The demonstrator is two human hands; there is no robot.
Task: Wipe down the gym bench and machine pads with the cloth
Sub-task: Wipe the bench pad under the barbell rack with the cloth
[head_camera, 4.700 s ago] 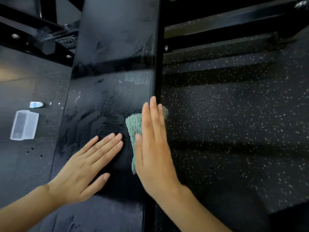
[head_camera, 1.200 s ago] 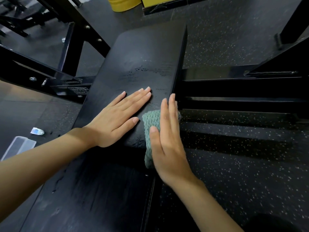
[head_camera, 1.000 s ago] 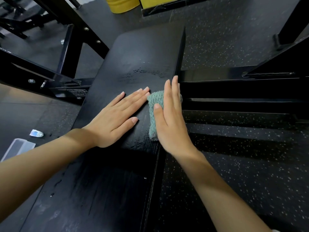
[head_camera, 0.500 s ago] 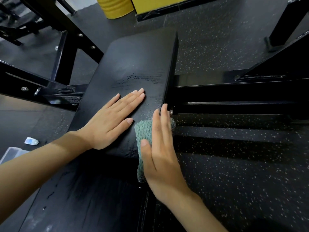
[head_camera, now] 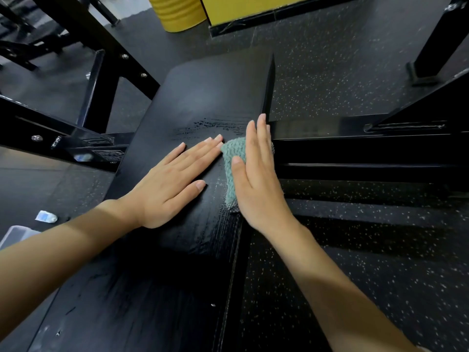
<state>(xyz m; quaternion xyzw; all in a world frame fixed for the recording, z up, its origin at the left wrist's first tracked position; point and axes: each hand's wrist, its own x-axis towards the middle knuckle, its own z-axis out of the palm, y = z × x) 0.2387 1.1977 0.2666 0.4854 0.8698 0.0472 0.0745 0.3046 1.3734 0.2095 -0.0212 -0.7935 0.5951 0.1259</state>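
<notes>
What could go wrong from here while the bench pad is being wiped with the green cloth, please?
The cloth lies at the right edge of the bench pad, pinned only by the flat right hand; it may slide off onto the floor.
The left hand rests flat on the pad, so that patch may go unwiped or get smeared.
Wet streaks end short of the far end, which may be missed.

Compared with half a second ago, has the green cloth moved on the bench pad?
Yes. The cloth under the right hand slid forward along the right edge of the bench pad, now beside the frame beam.
</notes>
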